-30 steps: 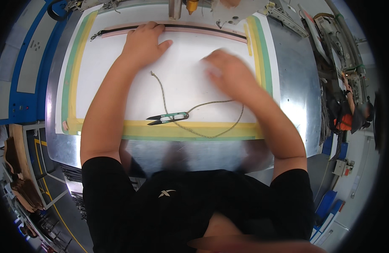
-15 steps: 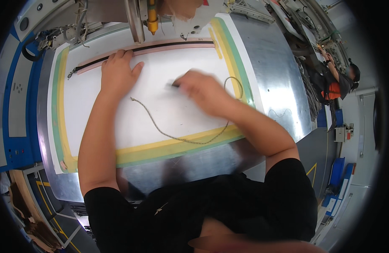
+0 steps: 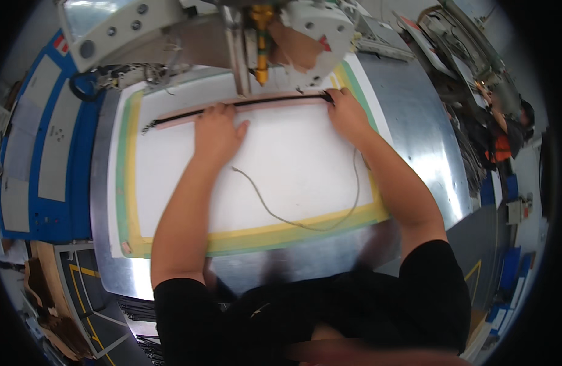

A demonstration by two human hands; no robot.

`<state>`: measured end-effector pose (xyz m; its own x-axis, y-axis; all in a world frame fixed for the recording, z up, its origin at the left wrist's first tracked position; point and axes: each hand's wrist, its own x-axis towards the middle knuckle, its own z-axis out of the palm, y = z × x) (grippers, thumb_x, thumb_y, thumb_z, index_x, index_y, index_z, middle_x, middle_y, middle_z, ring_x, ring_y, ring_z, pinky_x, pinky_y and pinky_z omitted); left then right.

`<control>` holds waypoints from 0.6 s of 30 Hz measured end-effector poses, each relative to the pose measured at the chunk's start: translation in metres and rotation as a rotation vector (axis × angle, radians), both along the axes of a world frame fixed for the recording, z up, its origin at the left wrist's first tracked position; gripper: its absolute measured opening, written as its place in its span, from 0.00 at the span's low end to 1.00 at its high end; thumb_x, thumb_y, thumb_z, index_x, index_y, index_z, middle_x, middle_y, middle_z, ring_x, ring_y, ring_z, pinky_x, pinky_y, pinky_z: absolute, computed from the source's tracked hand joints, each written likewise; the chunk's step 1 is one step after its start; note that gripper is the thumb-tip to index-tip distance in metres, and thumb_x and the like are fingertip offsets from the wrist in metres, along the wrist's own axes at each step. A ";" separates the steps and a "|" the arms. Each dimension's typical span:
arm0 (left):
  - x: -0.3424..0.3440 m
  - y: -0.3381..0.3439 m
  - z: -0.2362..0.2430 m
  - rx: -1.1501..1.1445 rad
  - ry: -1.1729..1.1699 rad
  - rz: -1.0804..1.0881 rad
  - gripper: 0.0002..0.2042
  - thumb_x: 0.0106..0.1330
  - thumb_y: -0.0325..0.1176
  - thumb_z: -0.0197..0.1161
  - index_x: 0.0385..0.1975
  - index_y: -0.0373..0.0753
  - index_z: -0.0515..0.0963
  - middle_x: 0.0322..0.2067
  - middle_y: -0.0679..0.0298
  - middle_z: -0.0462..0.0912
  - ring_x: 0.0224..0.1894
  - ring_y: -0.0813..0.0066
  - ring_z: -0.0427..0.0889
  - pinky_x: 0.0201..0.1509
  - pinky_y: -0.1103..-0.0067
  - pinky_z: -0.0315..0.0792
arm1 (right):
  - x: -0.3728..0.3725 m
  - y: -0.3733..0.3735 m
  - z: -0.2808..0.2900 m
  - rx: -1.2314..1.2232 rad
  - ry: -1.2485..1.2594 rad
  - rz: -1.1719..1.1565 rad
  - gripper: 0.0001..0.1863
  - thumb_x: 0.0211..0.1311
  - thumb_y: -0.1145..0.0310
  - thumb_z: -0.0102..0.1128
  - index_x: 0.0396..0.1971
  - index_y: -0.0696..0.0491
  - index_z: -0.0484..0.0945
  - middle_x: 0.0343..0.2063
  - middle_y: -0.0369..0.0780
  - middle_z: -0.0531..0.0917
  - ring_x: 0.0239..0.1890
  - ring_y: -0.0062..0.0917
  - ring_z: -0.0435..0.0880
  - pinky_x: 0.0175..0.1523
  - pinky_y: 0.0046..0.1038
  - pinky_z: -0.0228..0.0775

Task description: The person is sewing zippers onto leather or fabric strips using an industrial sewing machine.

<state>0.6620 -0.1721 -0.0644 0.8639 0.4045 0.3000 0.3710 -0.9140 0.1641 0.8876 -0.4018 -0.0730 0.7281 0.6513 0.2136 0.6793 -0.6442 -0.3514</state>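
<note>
A long, narrow black strip (image 3: 261,102) lies along a pink band (image 3: 186,119) near the far side of the white board (image 3: 281,152). My left hand (image 3: 219,134) rests on the board with its fingertips on the strip left of its middle, thumb spread apart. At the strip's right end, the fingers of my right hand (image 3: 348,114) are closed on a small dark piece, mostly hidden; I cannot tell whether it is part of the strip. A thin greyish cord (image 3: 275,215) curves loosely across the board, and its right end runs up beside my right wrist.
Over the board's far edge hangs a machine head (image 3: 317,36) with a yellow metal nozzle (image 3: 262,55). Yellow and green tape (image 3: 232,243) borders the board on a metal table (image 3: 424,140). A blue cabinet (image 3: 55,152) stands left; a co-worker (image 3: 503,134) is far right.
My right hand has moved from over the middle of the board to the strip's right end. My left hand stays on the strip. The whole view has shifted.
</note>
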 end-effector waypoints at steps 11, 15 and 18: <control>-0.001 -0.002 0.002 -0.018 -0.035 0.005 0.22 0.65 0.45 0.69 0.51 0.35 0.83 0.50 0.55 0.83 0.56 0.54 0.80 0.58 0.58 0.73 | 0.012 0.003 0.001 0.095 -0.021 -0.032 0.16 0.73 0.70 0.54 0.56 0.54 0.81 0.51 0.49 0.81 0.52 0.49 0.83 0.55 0.47 0.76; -0.001 -0.001 0.002 -0.006 -0.054 -0.017 0.20 0.65 0.44 0.69 0.49 0.35 0.83 0.50 0.54 0.83 0.56 0.53 0.80 0.57 0.57 0.73 | 0.016 -0.015 0.011 0.202 -0.069 -0.062 0.15 0.73 0.65 0.55 0.52 0.54 0.82 0.48 0.50 0.83 0.50 0.50 0.84 0.54 0.47 0.76; 0.000 0.000 0.001 -0.005 -0.027 -0.024 0.20 0.65 0.43 0.68 0.51 0.35 0.82 0.51 0.51 0.83 0.55 0.50 0.82 0.56 0.56 0.75 | 0.032 -0.028 0.016 0.015 0.159 -0.229 0.14 0.73 0.63 0.56 0.50 0.54 0.83 0.49 0.48 0.84 0.51 0.48 0.83 0.55 0.46 0.76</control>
